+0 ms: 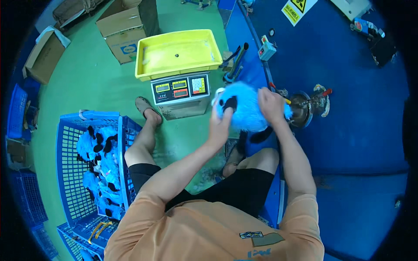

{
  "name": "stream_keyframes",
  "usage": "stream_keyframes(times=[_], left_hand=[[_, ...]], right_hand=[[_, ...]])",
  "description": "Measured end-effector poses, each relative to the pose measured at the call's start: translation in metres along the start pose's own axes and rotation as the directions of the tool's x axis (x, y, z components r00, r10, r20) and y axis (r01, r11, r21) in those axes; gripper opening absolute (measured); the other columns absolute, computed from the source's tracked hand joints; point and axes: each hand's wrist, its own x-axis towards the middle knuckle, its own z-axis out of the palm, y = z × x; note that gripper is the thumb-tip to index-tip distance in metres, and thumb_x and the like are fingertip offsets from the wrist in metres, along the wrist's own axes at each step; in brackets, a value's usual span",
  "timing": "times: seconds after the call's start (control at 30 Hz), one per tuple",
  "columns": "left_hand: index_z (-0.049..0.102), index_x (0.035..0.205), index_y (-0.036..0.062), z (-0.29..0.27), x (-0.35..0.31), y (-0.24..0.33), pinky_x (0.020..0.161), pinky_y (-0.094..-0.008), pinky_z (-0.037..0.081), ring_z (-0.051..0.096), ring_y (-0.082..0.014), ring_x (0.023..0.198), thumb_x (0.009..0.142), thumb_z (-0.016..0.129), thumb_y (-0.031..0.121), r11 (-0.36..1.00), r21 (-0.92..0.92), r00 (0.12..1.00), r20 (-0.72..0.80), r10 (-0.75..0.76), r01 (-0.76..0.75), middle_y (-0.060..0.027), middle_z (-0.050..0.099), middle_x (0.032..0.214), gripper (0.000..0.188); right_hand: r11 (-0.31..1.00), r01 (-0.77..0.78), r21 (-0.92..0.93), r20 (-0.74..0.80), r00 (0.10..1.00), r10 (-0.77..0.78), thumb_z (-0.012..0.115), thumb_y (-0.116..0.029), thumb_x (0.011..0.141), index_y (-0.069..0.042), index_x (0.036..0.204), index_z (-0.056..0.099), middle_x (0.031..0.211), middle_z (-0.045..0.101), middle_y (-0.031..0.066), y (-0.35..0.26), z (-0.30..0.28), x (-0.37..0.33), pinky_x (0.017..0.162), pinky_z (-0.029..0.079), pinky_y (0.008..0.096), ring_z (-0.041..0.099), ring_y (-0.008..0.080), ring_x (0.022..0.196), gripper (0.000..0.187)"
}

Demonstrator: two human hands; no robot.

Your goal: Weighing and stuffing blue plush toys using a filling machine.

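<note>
Toy (249, 114), a blue furry plush, is located just right of the frame's center, held up above the person's knees. Left hand (220, 127): gripping the face end, thumb against the black patch (230, 103); the other fingers are largely hidden. Right hand (271, 105): closed on the fur at the upper right of the body.

Possible faults, judged from where I stand:
- Slip. The thumb bears on smooth-looking pile; if the right hand releases first, the toy may swing or drop toward the green floor (180, 143).
- Snag. The right end sits close beside the round metal fitting (300, 111); contact cannot be confirmed. Loose fur or the right hand's knuckles could catch on it if pushed farther right.
- Tear. Opposed pulling by both hands could strain a seam.
- Obstruction. The black limb (261, 135) hangs free below and could fold under the body.

Orientation: long axis lies across the frame, dipping slightly to the right. Face points left; the opposite end points right, toward the fitting.
</note>
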Motion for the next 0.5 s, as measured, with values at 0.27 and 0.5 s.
stream_keyframes(times=[0.27,0.5], left_hand=[[0.038,0.147,0.0009,-0.019,-0.008,0.009,0.090,-0.0278,0.048,0.057,-0.0147,0.099,0.097,0.060,0.017,0.996,-0.087,0.999,-0.045,-0.020,0.016,-0.0085,0.057,0.121,0.057],[0.048,0.127,0.0025,0.007,-0.015,0.004,0.082,-0.0264,0.048,0.056,-0.0146,0.092,0.093,0.067,0.019,1.000,0.010,0.964,-0.267,-0.012,0.015,-0.0105,0.059,0.108,0.042]], right_hand=[[0.993,0.101,-0.056,-0.087,0.991,-0.106,0.061,-0.022,0.090,-0.008,0.070,0.055,0.058,0.058,0.0110,-0.025,0.014,0.002,0.052,0.042,0.0456,0.052,0.0342,0.050,0.025],[0.978,0.207,0.008,-0.128,0.970,-0.204,0.066,-0.019,0.085,-0.011,0.066,0.052,0.056,0.053,0.0088,0.004,0.001,-0.001,0.053,0.043,0.0400,0.051,0.0286,0.050,0.026]])
